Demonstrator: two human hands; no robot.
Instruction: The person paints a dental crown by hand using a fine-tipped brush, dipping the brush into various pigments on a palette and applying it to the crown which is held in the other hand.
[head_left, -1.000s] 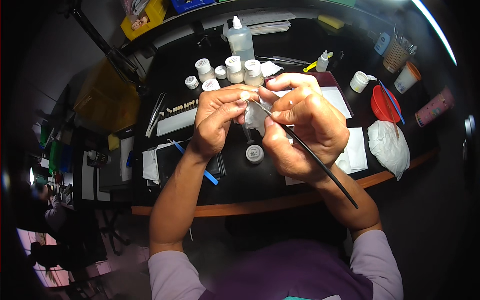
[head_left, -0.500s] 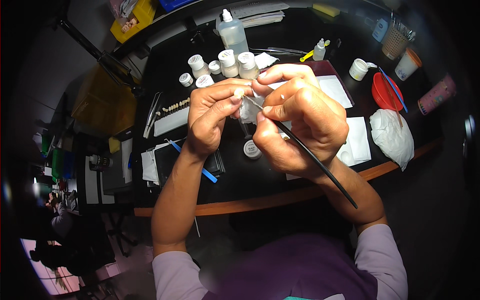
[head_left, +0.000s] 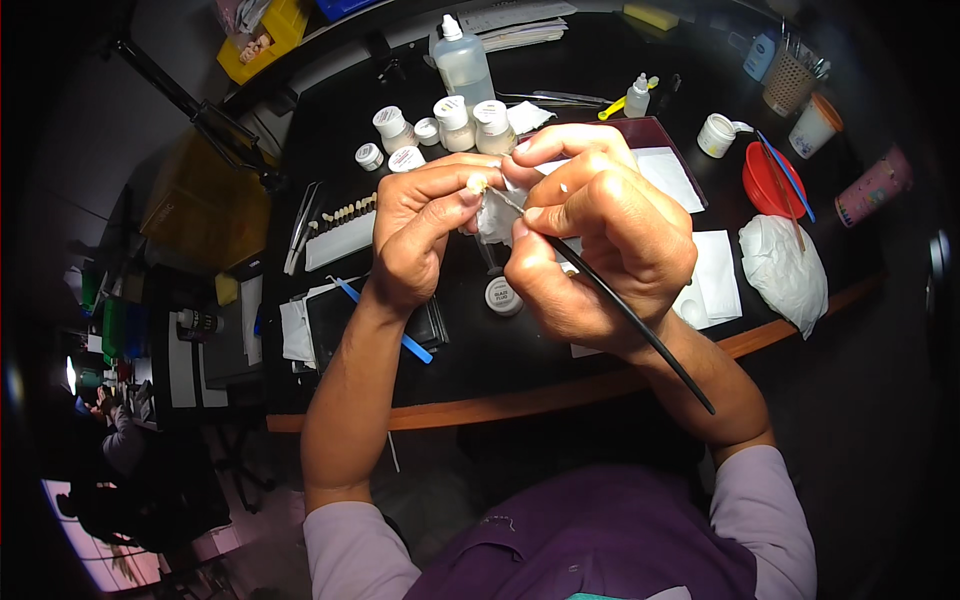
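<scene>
Between the thumb and fingertips of my left hand [head_left: 412, 235] is a small cream-coloured dental crown [head_left: 477, 184]. My right hand [head_left: 615, 245] is closed in a pen grip on a thin brush [head_left: 640, 325] with a long black handle. The brush tip points at the crown and is at or very near its surface; whether they touch is too small to tell. A crumpled white tissue [head_left: 495, 218] shows between the two hands; which fingers hold it is hidden. Below them on the black table stands a small round jar [head_left: 503, 295] with a white lid.
Several white-lidded jars [head_left: 455, 125] and a clear bottle [head_left: 463, 65] stand beyond my hands. Tooth shade tabs [head_left: 350, 210] and tweezers [head_left: 303, 225] lie left. At right are a red bowl [head_left: 770, 185] and a white bag [head_left: 785, 270]. Another person [head_left: 122, 440] sits far left.
Both hands keep nearly the same pose, with the brush tip still at the crown. The crown looks slightly turned and yellower. The whole view has shifted very slightly.
</scene>
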